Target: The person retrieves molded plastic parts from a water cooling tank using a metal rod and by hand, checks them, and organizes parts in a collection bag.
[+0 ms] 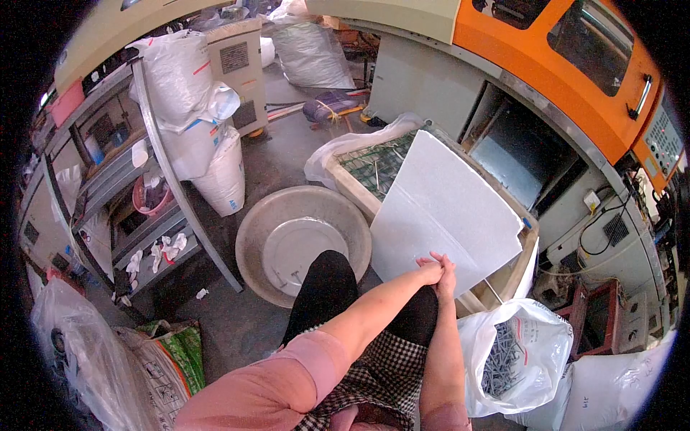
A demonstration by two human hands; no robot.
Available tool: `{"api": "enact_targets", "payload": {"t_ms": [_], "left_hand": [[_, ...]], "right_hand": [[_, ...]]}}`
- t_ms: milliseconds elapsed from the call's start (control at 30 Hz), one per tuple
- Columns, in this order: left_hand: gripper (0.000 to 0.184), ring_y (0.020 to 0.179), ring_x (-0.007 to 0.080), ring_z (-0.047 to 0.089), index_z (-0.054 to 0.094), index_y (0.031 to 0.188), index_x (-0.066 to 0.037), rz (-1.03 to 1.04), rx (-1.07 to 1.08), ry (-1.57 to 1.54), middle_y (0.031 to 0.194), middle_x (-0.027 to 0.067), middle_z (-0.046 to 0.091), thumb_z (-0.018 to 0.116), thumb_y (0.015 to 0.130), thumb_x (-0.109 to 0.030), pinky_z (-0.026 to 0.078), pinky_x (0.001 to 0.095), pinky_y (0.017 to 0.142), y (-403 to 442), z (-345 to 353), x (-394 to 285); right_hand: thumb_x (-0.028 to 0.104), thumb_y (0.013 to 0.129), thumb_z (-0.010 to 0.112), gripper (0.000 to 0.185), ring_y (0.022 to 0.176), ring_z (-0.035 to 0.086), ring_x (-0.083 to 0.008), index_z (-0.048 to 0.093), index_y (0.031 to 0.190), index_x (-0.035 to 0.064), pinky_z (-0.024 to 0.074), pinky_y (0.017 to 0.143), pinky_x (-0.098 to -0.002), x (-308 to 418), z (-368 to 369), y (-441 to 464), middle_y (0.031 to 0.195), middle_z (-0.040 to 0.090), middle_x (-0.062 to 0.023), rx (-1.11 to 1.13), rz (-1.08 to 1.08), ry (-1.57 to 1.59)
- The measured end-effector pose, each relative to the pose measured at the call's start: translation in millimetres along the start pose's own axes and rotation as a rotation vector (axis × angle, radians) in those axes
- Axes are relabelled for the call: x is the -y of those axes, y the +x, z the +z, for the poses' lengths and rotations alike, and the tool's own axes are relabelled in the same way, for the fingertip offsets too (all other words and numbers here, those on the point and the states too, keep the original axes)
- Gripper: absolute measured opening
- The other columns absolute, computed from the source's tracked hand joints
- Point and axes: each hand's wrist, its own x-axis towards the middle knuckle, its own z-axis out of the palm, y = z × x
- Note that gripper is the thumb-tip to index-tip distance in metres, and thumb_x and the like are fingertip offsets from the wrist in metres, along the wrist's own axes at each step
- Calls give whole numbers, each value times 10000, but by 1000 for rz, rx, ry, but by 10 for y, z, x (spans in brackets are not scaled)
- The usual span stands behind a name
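My left hand (429, 271) and my right hand (447, 277) meet in front of my knee, pressed against each other with their fingers mostly closed. Anything small between them is hidden. A few fingertips stick out past the left hand. Just beyond them lies a large white board (449, 208), tilted across a pale rectangular tub (352, 188). Green netting-like material (371, 167) shows in the tub's far part. At the right, close to my right forearm, an open white bag (550, 345) holds many thin grey pieces (505, 363).
A wide round basin (248, 248) stands on the floor before my knees. Left of it is a metal rack (183, 194) with stacked white sacks (219, 169) behind. An orange machine (525, 43) with a dark opening fills the right. Plastic bags (79, 345) lie at lower left.
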Motion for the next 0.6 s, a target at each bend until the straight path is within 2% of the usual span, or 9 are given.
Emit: {"api": "enact_targets", "payload": {"t_ms": [100, 233, 300, 400, 433, 533, 600], "left_hand": [[542, 1128, 423, 496, 515, 1228, -8, -4, -21, 20, 1184, 277, 535, 276, 943, -402, 309, 484, 1011, -148, -140, -189], [526, 1112, 418, 510, 521, 1219, -5, 31, -28, 49, 1174, 273, 543, 288, 944, -387, 320, 489, 1001, -243, -237, -295], [515, 1103, 413, 518, 527, 1211, -6, 17, 4, 35, 1167, 271, 548, 290, 945, -378, 322, 490, 999, -374, -382, -469], [511, 1084, 412, 531, 523, 1211, -4, 38, 8, -25, 1158, 267, 556, 285, 945, -370, 332, 489, 991, -901, -900, -1128], [511, 1084, 412, 531, 523, 1211, -4, 39, 9, -25, 1158, 267, 556, 285, 945, -370, 332, 489, 991, -897, -898, -1125], [564, 1140, 422, 488, 501, 1249, -23, 14, 30, -62, 1196, 276, 529, 267, 944, -437, 281, 499, 1029, -921, -931, -1163], [641, 1207, 438, 417, 474, 1290, -50, -88, 79, -73, 1246, 285, 488, 238, 932, -527, 195, 517, 1069, -1012, -1035, -1292]], "right_hand": [[433, 922, 416, 556, 951, 606, -390, 497, 1156, -64, 491, 832, -435, -6, -5, 4, 994, 608, -282, -3, 6, 2], [453, 916, 416, 582, 956, 604, -392, 489, 1171, -64, 490, 834, -434, 1, -4, -7, 998, 605, -286, 17, -18, -31], [460, 913, 417, 591, 957, 604, -392, 487, 1173, -67, 489, 836, -434, -2, -12, -6, 999, 603, -289, 17, -18, -36], [468, 909, 419, 604, 959, 603, -393, 486, 1174, -71, 487, 840, -434, -26, -48, 18, 1000, 602, -291, 19, -18, -41], [471, 908, 421, 608, 959, 603, -393, 486, 1172, -72, 487, 842, -434, -25, -44, 18, 1000, 602, -291, 21, -17, -41], [469, 906, 428, 603, 956, 603, -391, 490, 1170, -70, 489, 839, -438, -15, -31, 9, 994, 603, -287, 12, -11, -36], [463, 906, 434, 596, 953, 604, -391, 493, 1166, -69, 491, 834, -439, -30, -39, 20, 989, 605, -286, 5, -7, -23]]}}
